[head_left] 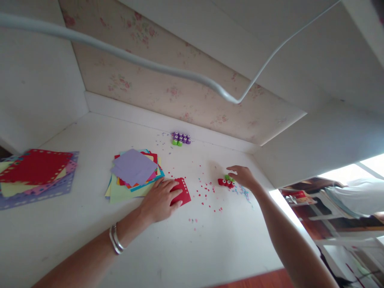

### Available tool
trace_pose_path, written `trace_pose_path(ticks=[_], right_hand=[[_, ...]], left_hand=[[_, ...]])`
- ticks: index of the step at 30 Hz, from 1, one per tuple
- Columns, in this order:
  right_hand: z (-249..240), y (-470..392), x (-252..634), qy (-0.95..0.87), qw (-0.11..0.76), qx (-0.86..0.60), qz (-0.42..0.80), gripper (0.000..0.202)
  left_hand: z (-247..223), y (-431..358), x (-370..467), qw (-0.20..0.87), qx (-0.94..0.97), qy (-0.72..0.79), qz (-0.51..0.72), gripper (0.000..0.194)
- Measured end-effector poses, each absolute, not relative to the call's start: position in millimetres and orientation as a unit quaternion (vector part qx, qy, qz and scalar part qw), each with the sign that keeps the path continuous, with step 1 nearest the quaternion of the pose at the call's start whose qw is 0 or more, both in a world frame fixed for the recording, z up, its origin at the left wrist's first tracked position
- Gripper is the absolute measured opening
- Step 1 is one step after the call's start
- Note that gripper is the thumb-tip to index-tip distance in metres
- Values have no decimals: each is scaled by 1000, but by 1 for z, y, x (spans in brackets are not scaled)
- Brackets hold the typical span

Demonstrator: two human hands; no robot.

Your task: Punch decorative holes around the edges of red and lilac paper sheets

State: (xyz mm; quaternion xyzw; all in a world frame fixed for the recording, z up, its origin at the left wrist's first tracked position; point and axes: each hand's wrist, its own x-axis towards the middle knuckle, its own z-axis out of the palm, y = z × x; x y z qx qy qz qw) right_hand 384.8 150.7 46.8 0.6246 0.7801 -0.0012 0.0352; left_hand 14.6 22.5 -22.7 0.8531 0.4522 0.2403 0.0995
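Observation:
My left hand (162, 199) lies with spread fingers on a small red sheet of paper (183, 193), pressing it to the white desktop. Holes run along the sheet's top and right edges. At the right, my right hand (242, 177) is open beside a group of small red punches (226, 183) with eye-like dots. Green ones (230, 177) stand just behind these, partly hidden by the fingers. Whether the fingertips touch them I cannot tell. Red paper bits (207, 192) are scattered between my hands.
A pile of coloured paper (134, 168) lies beside my left hand. Hole-edged sheets (39, 168) are stacked far left. Purple and green punches (181, 138) stand near the back panel. Blue bits (244, 193) lie at the right. A pale cable (144, 62) crosses overhead.

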Motion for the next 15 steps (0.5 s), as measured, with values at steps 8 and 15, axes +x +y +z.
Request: trace_pose_path(ticks=[8,15], right_hand=[[28,181,284,822,-37,567,-41,32],[6,224,182,844,-100,524,-59,45]], left_hand=[[-25,21,14,98,850,453,252,34],[-23,21,16,85,818,495,282,35]])
